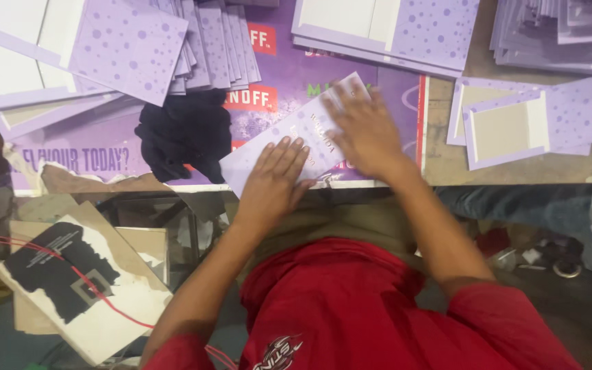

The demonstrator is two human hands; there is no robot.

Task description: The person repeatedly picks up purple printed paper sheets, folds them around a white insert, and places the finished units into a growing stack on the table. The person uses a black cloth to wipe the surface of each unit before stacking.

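Purple everywhere on this bench, basically. Both hands are flat on one lilac card panel (294, 137) lying at an angle near the front edge of the work table (440, 168), on top of a big purple printed sheet (104, 147). Left hand (273, 179) has its fingers spread and pressed down on the panel's lower part, palm open, not gripping anything; right hand (366, 130) is also open and flat, pushing on the upper end around 1 o'clock from the left, a bit blurred. So I'd say that piece is mid-press or being smoothed, not finished. As for progress: a fanned stack of dotted panels (207, 41) sits at 11 o'clock, a neater stack (405, 31) at 12 to 1, another pile (556, 34) at 2, and a couple of folded-looking pieces with pale inner faces (515, 123) at 3. Looks like plenty are handled, but I can't tell which piles are done. Dark cloth (183, 133) lies just at 9 o'clock of the panel.
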